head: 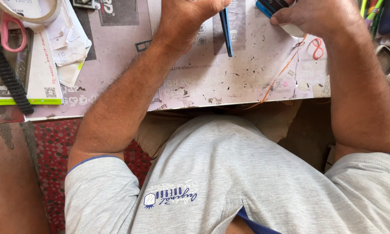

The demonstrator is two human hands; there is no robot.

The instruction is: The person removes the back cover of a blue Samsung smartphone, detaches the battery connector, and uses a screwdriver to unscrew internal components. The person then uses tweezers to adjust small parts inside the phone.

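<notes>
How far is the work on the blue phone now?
Done: cannot tell; the top edge cuts off most of the work. In hand: the left hand holds a thin blue piece on edge, and the right hand grips a blue device. Left: the two are apart.

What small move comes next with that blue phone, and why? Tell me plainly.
Probably lower the blue phone flat onto the worn work mat. The left hand holds it tilted on edge, while the right hand grips a blue-black object at the frame's top, partly out of view.
</notes>
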